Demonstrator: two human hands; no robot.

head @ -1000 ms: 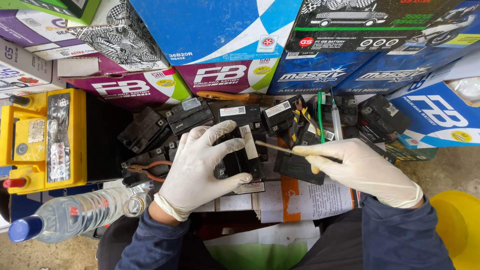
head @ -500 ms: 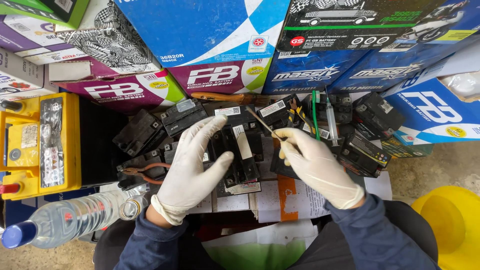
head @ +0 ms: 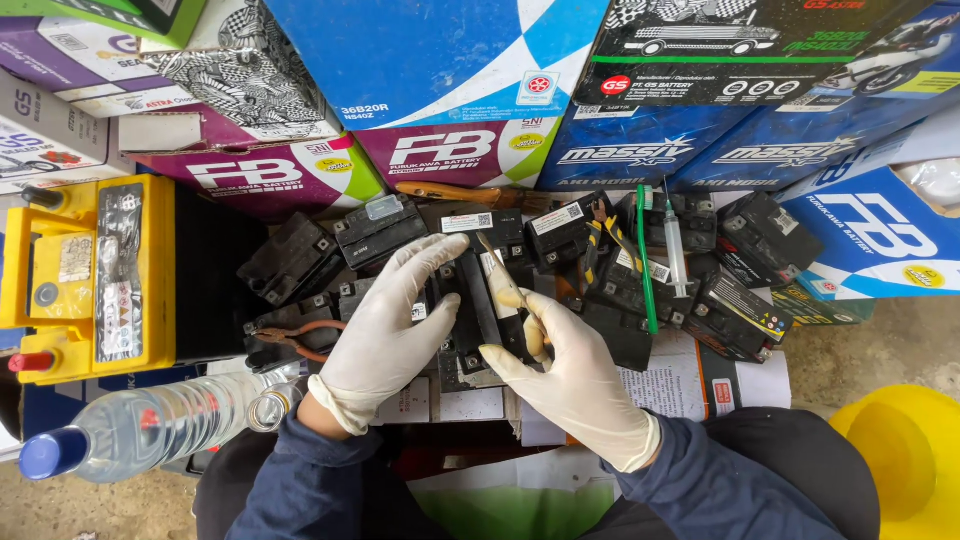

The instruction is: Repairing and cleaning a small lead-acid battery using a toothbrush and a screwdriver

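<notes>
Looks mid-job: gloved left hand [head: 385,325] lies flat, open, steadying the small black battery [head: 478,318], right hand [head: 570,375] pinches a thin tool [head: 500,280] at its top, nothing looks finished.

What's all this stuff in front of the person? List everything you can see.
small batteries: many, black, heaped across the middle
held battery: one, black, under both hands
thin tool: one, pale, in the right hand
large battery: one, yellow, far left
cartons: several, blue, purple, black, stacked behind
pliers: one, reddish handles, left of the hands
syringe: one, clear, on the right batteries
green stick: one, beside the syringe
water bottle: one, clear, blue cap, lower left
yellow bucket: one, lower right
papers: few, white, underneath
left hand: white glove, steadying the battery
right hand: white glove, gripping the tool
</notes>
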